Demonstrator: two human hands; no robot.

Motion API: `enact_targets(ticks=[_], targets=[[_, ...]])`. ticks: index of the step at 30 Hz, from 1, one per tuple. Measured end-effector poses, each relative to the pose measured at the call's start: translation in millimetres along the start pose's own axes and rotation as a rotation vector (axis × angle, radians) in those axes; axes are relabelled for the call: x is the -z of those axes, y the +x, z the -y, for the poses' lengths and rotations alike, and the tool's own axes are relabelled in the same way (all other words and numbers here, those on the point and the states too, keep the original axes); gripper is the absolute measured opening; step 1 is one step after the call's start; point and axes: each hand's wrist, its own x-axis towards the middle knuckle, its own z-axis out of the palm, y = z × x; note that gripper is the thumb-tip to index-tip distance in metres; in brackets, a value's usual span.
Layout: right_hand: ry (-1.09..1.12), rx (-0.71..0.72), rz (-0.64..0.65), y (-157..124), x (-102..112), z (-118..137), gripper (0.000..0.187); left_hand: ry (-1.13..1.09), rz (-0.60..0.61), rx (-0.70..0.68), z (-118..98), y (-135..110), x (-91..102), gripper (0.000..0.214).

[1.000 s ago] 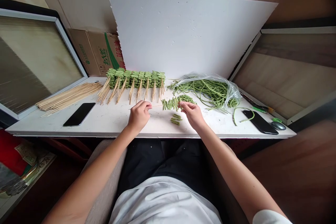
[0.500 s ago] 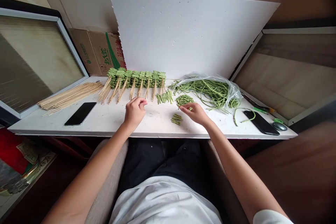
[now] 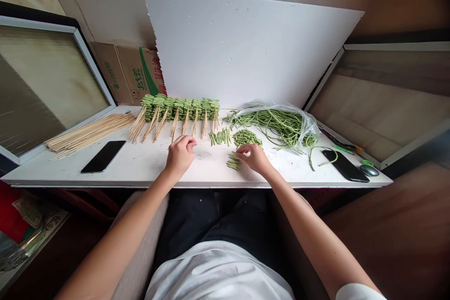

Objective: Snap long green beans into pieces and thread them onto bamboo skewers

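My left hand rests on the white table with its fingers curled together and nothing visible in them. A short skewer of cut green beans lies just beyond and to the right of it, not touching. My right hand is curled beside a small pile of bean pieces. A looser heap of cut beans lies just above that hand. Whatever its fingertips may pinch is hidden. A long row of filled bamboo skewers stands farther left, with the sticks pointing towards me.
Long beans fill a clear plastic bag at the back right. Loose bamboo skewers and a black phone lie at the left. A second phone lies at the right. A white foam board stands behind the table.
The bean skewer has left my left hand and now lies on the table. My right hand has moved down and left, towards the small pile of bean pieces.
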Motion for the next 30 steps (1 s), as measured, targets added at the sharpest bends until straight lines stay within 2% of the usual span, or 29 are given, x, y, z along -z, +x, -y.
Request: enact_targets(ticks=[2, 6, 8, 12, 20, 30], targets=[[0.095, -0.053, -0.039, 1.2, 3.2, 4.0, 0.026, -0.008, -0.007, 0.007, -1.7, -0.7, -1.0, 0.017], [0.431, -0.237, -0.079, 3.1, 9.2, 11.5, 0.041, -0.042, -0.016, 0.007, -5.4, -2.4, -3.2, 0.015], [0.599, -0.307, -0.057, 3.5, 11.4, 15.6, 0.045, -0.059, -0.015, 0.006, -6.9, -3.3, -4.0, 0.015], [0.804, -0.336, -0.005, 2.5, 12.6, 25.5, 0.045, -0.066, -0.009, -0.002, -9.3, -5.0, -4.9, 0.015], [0.824, -0.318, 0.045, -1.9, 8.7, 38.7, 0.042, -0.051, -0.002, -0.023, -11.1, -5.1, -5.2, 0.016], [0.811, -0.321, -0.019, -3.4, 5.1, 37.8, 0.037, -0.014, 0.022, -0.029, -11.1, -4.7, -4.5, 0.018]])
